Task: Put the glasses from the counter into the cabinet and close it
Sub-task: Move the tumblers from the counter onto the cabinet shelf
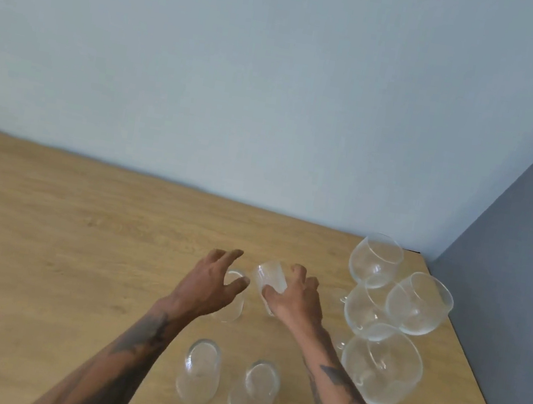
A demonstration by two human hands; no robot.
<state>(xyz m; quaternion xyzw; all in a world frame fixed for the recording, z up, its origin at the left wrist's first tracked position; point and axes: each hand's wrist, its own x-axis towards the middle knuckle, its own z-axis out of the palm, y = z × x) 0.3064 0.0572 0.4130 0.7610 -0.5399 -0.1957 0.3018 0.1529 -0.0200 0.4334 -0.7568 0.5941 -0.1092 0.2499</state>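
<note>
Several clear glasses stand on a wooden counter. My right hand is closed around an upturned tumbler. My left hand hovers with fingers spread over a second tumbler, partly hiding it; whether it touches is unclear. Two more upturned tumblers stand nearer me, between my forearms. Several round stemmed glasses cluster at the right. No cabinet is in view.
A pale blue wall runs along the back of the counter. A grey panel closes off the right side, close behind the stemmed glasses. The counter's left half is bare wood.
</note>
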